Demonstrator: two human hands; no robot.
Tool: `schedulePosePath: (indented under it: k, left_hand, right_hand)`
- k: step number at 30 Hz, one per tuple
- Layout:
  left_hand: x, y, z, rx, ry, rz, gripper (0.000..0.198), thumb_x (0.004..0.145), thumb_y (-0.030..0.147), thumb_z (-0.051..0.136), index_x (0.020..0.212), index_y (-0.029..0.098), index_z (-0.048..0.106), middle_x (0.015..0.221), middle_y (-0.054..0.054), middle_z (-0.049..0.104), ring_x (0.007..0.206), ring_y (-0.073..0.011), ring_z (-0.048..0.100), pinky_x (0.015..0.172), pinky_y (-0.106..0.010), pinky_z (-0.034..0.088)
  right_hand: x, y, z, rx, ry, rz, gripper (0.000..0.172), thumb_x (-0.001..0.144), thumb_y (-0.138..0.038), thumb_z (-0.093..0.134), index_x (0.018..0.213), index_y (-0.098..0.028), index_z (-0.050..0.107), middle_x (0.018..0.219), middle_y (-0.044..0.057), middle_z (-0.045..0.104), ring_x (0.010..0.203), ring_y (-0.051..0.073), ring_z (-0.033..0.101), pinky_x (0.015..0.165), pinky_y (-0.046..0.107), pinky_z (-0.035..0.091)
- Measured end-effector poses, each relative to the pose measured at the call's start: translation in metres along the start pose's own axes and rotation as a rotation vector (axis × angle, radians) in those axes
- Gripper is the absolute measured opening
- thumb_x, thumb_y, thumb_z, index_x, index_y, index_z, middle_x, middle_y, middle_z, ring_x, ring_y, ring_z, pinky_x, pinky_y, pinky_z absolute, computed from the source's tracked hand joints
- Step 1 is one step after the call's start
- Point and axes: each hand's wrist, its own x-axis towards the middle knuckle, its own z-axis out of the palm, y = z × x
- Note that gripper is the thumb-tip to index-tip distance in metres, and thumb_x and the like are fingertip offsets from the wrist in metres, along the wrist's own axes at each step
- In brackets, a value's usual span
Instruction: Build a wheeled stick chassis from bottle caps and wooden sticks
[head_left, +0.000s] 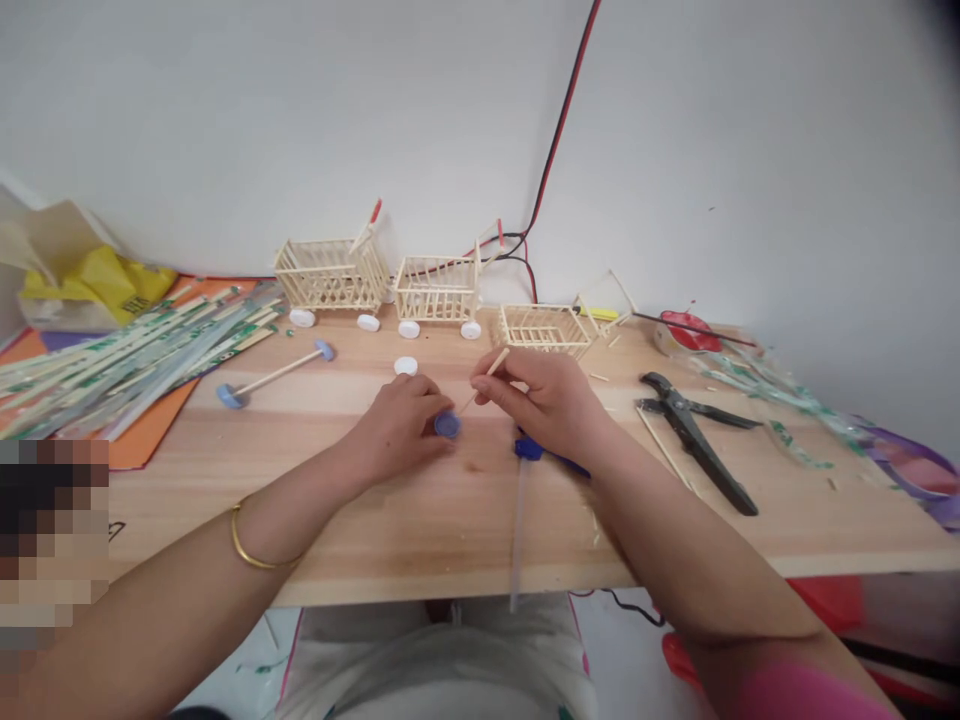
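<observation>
My left hand rests on the wooden board with its fingers closed round a small blue bottle cap. My right hand pinches a thin wooden stick whose lower end points into the cap. A white cap lies just behind my left hand. Under my right wrist sits another blue piece with a pale rod running toward the board's front edge.
Two stick-built carts on white cap wheels and a wheel-less stick basket stand at the back. A stick axle with blue caps lies left, beside wrapped sticks. Black pliers lie right; a red tape roll behind.
</observation>
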Motion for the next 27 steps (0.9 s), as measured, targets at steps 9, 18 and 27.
schedulePosePath:
  k: [9,18,27]
  left_hand:
    - [0.001,0.002,0.000,0.098,0.015,0.026,0.020,0.072,0.031,0.067,0.086,0.017,0.070,0.087,-0.008,0.061,0.083,-0.0224,0.054,0.075,-0.035,0.038]
    - [0.000,0.008,-0.002,0.171,-0.018,0.012,0.016,0.075,0.030,0.064,0.080,0.015,0.067,0.085,-0.007,0.060,0.083,-0.0204,0.053,0.074,-0.033,0.039]
    - [0.000,0.008,-0.001,0.186,0.003,0.031,0.014,0.075,0.027,0.063,0.079,0.013,0.066,0.083,-0.008,0.060,0.081,-0.0206,0.054,0.072,-0.033,0.040]
  right_hand:
    - [0.001,0.010,0.008,-0.015,-0.103,-0.053,0.021,0.093,-0.030,0.048,0.083,-0.017,0.061,0.081,0.001,0.067,0.073,0.012,0.059,0.068,0.023,0.040]
    - [0.002,0.014,0.017,0.008,-0.144,-0.066,0.021,0.093,-0.031,0.048,0.084,-0.017,0.061,0.079,0.001,0.066,0.073,0.012,0.060,0.068,0.023,0.040]
    - [0.001,0.017,0.020,0.011,-0.138,-0.071,0.020,0.093,-0.031,0.048,0.086,-0.018,0.061,0.080,0.001,0.066,0.074,0.011,0.060,0.069,0.022,0.041]
